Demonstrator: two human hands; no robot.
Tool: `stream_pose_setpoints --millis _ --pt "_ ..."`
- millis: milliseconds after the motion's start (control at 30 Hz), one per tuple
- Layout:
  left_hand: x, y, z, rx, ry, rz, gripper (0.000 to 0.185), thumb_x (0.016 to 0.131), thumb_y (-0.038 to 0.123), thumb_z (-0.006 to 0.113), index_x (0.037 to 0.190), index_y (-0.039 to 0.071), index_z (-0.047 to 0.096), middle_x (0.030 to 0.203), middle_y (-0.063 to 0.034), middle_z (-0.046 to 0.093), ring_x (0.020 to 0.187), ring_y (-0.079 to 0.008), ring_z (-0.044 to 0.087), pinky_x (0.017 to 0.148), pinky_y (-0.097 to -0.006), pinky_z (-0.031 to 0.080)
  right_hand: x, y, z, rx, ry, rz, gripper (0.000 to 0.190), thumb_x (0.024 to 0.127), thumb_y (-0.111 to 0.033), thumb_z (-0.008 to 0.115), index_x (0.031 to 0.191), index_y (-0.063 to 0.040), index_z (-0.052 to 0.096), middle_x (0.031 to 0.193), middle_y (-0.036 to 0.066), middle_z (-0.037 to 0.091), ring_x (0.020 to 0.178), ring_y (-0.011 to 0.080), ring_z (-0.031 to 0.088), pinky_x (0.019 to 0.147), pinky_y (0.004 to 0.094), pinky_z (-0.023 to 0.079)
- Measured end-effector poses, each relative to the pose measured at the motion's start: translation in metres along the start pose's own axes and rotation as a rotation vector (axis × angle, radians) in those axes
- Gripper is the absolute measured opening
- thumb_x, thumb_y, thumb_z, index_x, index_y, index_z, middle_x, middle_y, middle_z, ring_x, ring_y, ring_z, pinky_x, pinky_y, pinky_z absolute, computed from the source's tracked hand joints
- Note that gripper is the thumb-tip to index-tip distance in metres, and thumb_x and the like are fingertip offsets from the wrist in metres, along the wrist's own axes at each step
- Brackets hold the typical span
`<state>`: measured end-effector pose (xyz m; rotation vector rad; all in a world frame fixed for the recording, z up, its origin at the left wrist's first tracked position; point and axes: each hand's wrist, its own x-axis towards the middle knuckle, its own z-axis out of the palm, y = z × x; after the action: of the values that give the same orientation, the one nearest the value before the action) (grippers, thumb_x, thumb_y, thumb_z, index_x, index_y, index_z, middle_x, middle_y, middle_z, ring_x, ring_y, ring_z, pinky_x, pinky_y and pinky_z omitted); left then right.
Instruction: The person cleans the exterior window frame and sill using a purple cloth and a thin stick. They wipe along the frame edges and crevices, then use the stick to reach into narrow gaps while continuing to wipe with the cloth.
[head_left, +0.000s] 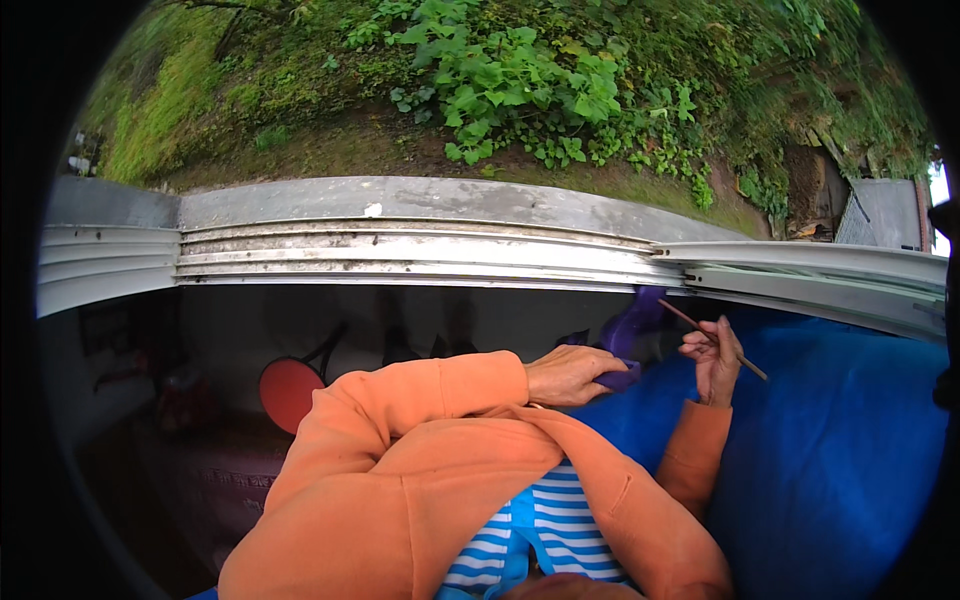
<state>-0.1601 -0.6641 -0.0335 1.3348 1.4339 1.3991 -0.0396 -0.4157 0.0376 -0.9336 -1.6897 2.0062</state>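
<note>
My left hand reaches across my chest and grips a purple strip, which looks like cloth. One end bunches under my fingers, while the other runs up to the lower edge of the white window track. A thin brown stick, probably wooden, is held between the fingers and thumb of my right hand. It slants, its upper end close beside the purple strip just below the track. My left fingertips are partly hidden by the strip.
A white-framed sliding pane covers the track's right side. Blue sheeting hangs or lies below it. Down left are a red disc-shaped object and dark furniture. Beyond the grey sill rises a planted earth bank.
</note>
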Motion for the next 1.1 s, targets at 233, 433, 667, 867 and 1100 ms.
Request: stream_pose_setpoints --millis 233,433,667,867,1100 --pt "-0.048 -0.003 -0.043 -0.027 0.280 -0.214 0.040 0.086 0.013 0.067 0.122 0.000 0.059 0.116 -0.0204 0.064 0.104 -0.0373 0.062 0.086 -0.0414 0.050 -0.003 0.030 0.130 -0.004 -0.366 0.036 0.041 0.105 -0.028 0.041 0.093 0.006 0.060 0.078 0.025 0.069 0.064 0.0316 0.070 0.061 0.0378 0.061" --pt "-0.144 0.003 -0.092 -0.222 0.691 -0.337 0.033 0.089 0.003 0.063 0.120 -0.004 0.059 0.100 -0.0145 0.069 0.089 -0.0175 0.065 0.078 -0.0300 0.052 -0.025 0.048 0.245 0.024 -0.605 0.033 0.038 0.106 -0.024 0.040 0.097 0.008 0.060 0.081 0.025 0.069 0.068 0.0318 0.071 0.064 0.0380 0.062" --pt "-0.246 0.018 -0.134 -0.367 1.187 -0.245 0.024 0.096 0.014 0.061 0.113 -0.002 0.063 0.099 -0.0038 0.068 0.089 -0.0067 0.058 0.078 -0.0235 0.049 -0.067 0.064 0.383 0.011 -0.809 0.090 0.032 0.105 -0.018 0.044 0.103 0.009 0.060 0.086 0.022 0.070 0.072 0.0280 0.071 0.068 0.0331 0.060" --pt "-0.313 0.021 -0.177 -0.303 1.429 -0.230 0.028 0.100 0.023 0.056 0.110 -0.002 0.064 0.094 -0.0013 0.066 0.087 -0.0055 0.057 0.077 -0.0222 0.049 -0.092 0.085 0.493 -0.038 -1.010 0.042 0.033 0.105 -0.022 0.044 0.104 0.007 0.059 0.083 0.017 0.069 0.071 0.0243 0.070 0.067 0.0307 0.060" --pt "-0.332 0.038 -0.192 -0.187 1.306 -0.220 0.019 0.098 0.015 0.059 0.107 0.000 0.064 0.094 0.0000 0.066 0.089 -0.0056 0.057 0.078 -0.0230 0.048 -0.098 0.076 0.501 -0.003 -0.960 0.056 0.040 0.106 -0.027 0.041 0.103 0.007 0.060 0.085 0.021 0.069 0.069 0.0266 0.069 0.068 0.0335 0.058"
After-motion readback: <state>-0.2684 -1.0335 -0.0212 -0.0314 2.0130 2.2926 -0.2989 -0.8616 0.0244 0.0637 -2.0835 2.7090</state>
